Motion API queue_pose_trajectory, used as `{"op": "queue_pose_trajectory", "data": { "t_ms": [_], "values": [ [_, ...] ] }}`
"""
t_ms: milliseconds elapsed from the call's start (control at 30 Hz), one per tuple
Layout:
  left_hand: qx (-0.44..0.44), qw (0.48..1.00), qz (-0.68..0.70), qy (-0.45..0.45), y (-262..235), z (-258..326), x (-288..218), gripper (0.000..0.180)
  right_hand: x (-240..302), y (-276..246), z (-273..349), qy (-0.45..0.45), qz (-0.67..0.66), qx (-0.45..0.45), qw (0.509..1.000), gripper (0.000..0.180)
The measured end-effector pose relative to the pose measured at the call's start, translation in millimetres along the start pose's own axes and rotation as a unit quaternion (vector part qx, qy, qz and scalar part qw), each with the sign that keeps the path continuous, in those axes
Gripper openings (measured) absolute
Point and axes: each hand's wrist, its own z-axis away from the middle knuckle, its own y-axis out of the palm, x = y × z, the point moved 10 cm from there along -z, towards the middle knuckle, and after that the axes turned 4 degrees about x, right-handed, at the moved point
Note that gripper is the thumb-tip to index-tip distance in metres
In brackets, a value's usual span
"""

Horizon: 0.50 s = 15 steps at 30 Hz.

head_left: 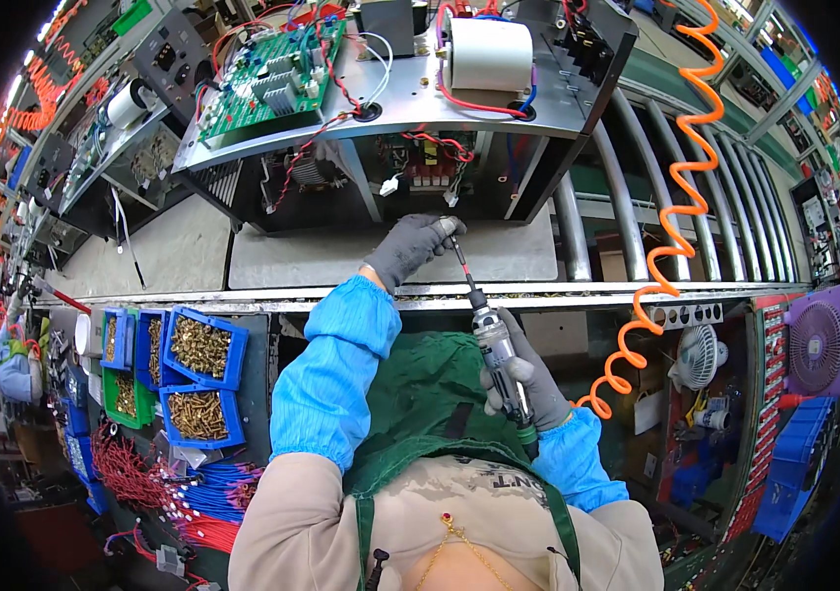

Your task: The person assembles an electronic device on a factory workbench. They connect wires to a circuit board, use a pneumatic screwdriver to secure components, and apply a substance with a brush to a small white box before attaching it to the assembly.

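Across a crowded factory hall, one conveyor of metal rollers (627, 197) runs to the right of a grey worktop (292, 258). Two open chassis stand at the worktop: the near chassis (390, 122) straight ahead, the second chassis (95, 163) farther left. One orange coiled hose (658, 258) hangs before the rollers. Two fans sit at right, a purple fan (817, 333) and a white fan (699, 357). Atop the near chassis are one green circuit board (253, 94) and one white cylinder (491, 57). Five bins of brass fasteners cluster at left: four blue bins (237, 353), one green bin (144, 407). Two gloved hands show; the right hand (530, 372) has its grip wrapped around one power driver (492, 340), held slanting before the apron (430, 394). At the tip of its single bit (463, 262) is the left hand (410, 251), fingers bent; whether that grip closes on anything, I cannot tell.
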Motion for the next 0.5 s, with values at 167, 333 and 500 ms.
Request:
{"op": "queue_pose_trajectory", "data": {
  "t_ms": [167, 333, 500],
  "values": [
    [-0.037, 0.995, 0.072, -0.056, 6.0, 2.5, 10.0, 0.029, 1.3, -3.2, -1.7, -0.011, 0.01, -0.001, 1.0, 0.092],
    [-0.018, 0.993, 0.096, -0.06, 9.2, -8.6, 25.3, 0.033, 2.7, -10.1, -3.1, 0.003, 0.002, -0.016, 1.0, 0.099],
    [-0.084, 0.989, 0.11, -0.051, -6.8, -17.0, 34.6, 0.031, 4.0, -16.1, -7.4, -0.024, 0.008, -0.026, 0.999, 0.091]
  ]
}}
